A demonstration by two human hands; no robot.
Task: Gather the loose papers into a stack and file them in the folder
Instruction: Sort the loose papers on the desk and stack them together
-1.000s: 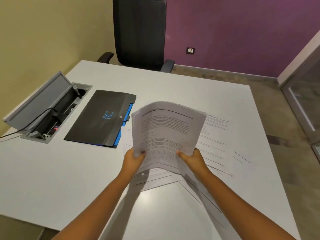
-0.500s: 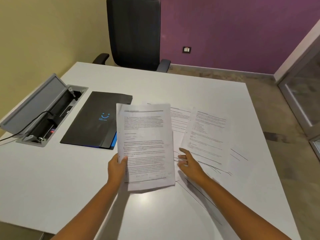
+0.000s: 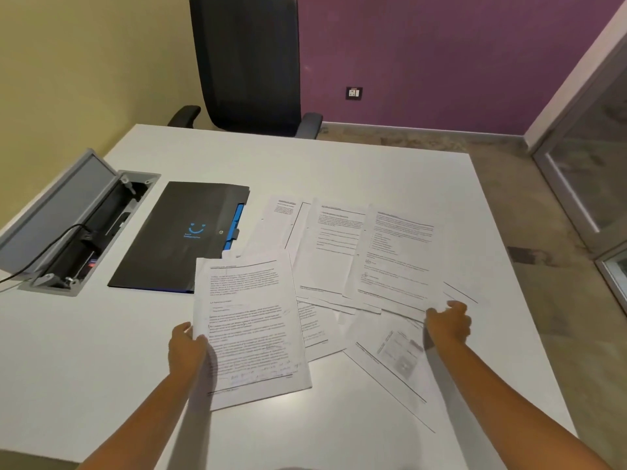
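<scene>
My left hand [image 3: 186,347] grips the left edge of a small stack of printed papers [image 3: 251,330], held just above the white table [image 3: 339,171]. Several loose printed sheets [image 3: 339,252] lie overlapped to the right of it. My right hand [image 3: 449,325] pinches the lower edge of the rightmost sheet [image 3: 397,256]. A blurred sheet [image 3: 390,351] lies below that one. The black folder [image 3: 183,235], with a blue smile mark and blue tabs at its right side, lies closed on the table left of the papers.
An open grey cable box [image 3: 68,225] with a black cord is set into the table at the left. A black office chair [image 3: 247,62] stands behind the far edge. The table's right edge runs past the papers; bare floor lies beyond.
Both hands held the stack upright a second ago. The right hand let go and moved right to the far sheet's edge. The left hand has lowered the stack toward the table.
</scene>
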